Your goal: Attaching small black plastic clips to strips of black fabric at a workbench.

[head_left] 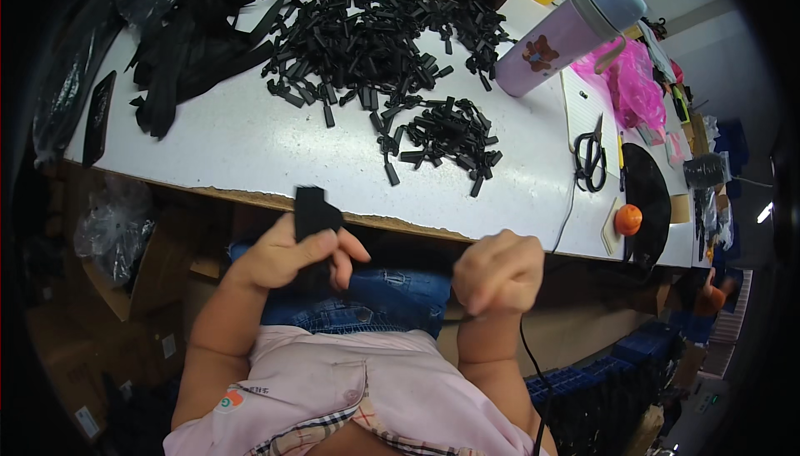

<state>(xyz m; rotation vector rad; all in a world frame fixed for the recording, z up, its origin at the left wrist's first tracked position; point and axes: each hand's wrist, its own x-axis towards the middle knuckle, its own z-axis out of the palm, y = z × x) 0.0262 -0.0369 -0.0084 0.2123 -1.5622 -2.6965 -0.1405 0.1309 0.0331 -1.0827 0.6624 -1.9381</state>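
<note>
L hand (287, 256) fingers pinch black strap piece (312, 210), mid-handling; R hand (497, 273) fisted, contents hidden. Next probably needs pieces pile (442, 135) at 12 o'clock on desk (250, 139).

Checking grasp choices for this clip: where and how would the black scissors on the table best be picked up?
By the looped handles, coming from above on the near side. The black scissors lie flat on a sheet of paper, handles toward the table edge and blades pointing away, so the loops face the person and seem safest to grip.
</note>
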